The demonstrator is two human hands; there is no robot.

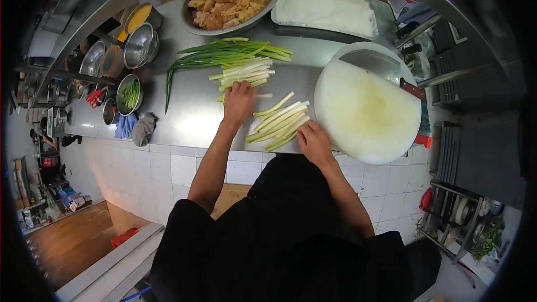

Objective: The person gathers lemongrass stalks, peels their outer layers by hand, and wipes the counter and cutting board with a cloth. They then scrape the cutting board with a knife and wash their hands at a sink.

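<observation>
Black cloth (pixel 291 235) of the person's top filled the near edge, and both bare forearms reached out from it over the steel counter (pixel 190 112). Just left of the round white cutting board (pixel 366 113) lay the bundle of trimmed scallion lengths (pixel 278 124). Its long axis slanted from near-left to far-right, pointing at the board's left rim. The right hand (pixel 314 142) sat between the bundle and the board's near-left edge, fingers spread loosely and touching the stalks' nearer side. The left hand (pixel 239 102) lay palm down farther left of the board, beyond the bundle, over a few loose pieces. Whether it pinched any could not be told. The hands were apart, the bundle between them, with the right one nearer it. A cleaver (pixel 380 64) rested on the board's far part.
</observation>
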